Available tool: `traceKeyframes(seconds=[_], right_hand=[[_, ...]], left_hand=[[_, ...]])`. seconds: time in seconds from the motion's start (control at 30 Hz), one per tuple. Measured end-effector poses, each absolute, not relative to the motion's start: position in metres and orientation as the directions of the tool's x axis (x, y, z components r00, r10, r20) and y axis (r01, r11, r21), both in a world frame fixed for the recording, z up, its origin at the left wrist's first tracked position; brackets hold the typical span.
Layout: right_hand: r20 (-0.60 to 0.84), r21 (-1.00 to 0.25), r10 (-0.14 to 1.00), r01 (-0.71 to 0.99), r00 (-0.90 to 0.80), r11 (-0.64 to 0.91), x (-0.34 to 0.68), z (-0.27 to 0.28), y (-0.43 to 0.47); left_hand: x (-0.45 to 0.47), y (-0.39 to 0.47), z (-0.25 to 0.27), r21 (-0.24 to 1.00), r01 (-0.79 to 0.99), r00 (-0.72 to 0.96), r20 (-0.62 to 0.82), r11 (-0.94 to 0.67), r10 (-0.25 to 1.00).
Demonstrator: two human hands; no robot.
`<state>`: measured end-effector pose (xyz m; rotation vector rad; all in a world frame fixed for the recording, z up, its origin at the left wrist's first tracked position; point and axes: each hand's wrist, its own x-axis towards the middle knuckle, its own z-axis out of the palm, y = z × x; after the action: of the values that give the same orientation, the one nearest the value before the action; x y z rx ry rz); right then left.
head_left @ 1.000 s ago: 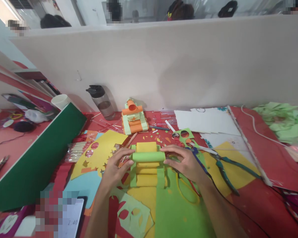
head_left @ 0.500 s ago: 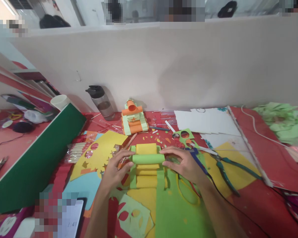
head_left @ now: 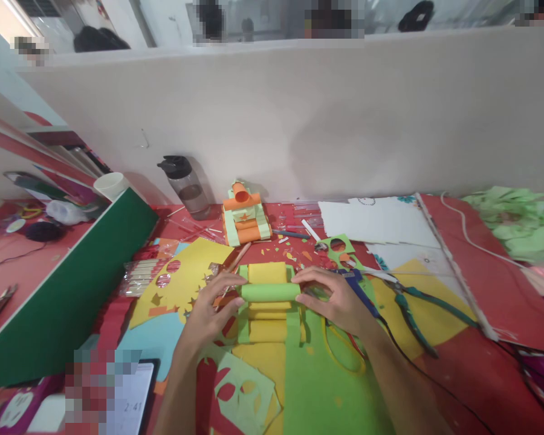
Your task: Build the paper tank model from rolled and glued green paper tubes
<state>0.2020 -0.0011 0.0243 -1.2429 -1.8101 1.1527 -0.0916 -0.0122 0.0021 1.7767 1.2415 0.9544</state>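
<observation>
A rolled green paper tube (head_left: 271, 293) lies crosswise over a yellow and green paper model (head_left: 267, 331) made of rolls and side strips. My left hand (head_left: 215, 302) pinches the tube's left end between thumb and fingers. At its right end my right hand (head_left: 329, 296) does the same. Beneath the model spread yellow and green paper sheets (head_left: 326, 399). Behind it stands a similar orange and pale green paper model (head_left: 246, 217) with a short tube on top.
To the right lie a blue glue gun (head_left: 360, 290) with its cord, green-handled pliers (head_left: 408, 314) and yellow-handled scissors (head_left: 344, 353). A water bottle (head_left: 188, 187) stands by the wall. A green board (head_left: 72, 290) slants along the left, near a phone (head_left: 133, 393).
Both hands stay on the green tube with almost no movement. The camera view has shifted very slightly.
</observation>
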Motion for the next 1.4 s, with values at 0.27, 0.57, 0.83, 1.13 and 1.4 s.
traceKeyframes(seconds=[0.27,0.57,0.83,1.13,1.4], right_hand=[[0.011,-0.939,0.94,0.32,-0.342,0.127,0.2012,0.0242,0.0002],[0.078,-0.928,0.946,0.323,-0.316,0.185,0.2031,0.025,-0.0007],[0.076,-0.904,0.93,0.368,-0.359,0.216,0.2019,0.0261,0.0003],[0.063,-0.92,0.935,0.342,-0.35,0.19,0.2024,0.0243,-0.002],[0.07,-0.899,0.928,0.379,-0.367,0.218,0.1996,0.0268,-0.0015]], left_hand=[[-0.0928,-0.0117,0.0032,0.88,0.409,0.248,0.147,-0.241,0.958],[-0.0905,-0.0118,-0.0003,0.877,0.366,0.252,0.228,-0.31,0.941],[-0.0889,-0.0084,0.0018,0.858,0.376,0.288,0.25,-0.349,0.925],[-0.0921,-0.0113,0.0002,0.84,0.433,0.262,0.23,-0.327,0.937],[-0.0915,-0.0085,-0.0044,0.844,0.383,0.288,0.279,-0.377,0.916]])
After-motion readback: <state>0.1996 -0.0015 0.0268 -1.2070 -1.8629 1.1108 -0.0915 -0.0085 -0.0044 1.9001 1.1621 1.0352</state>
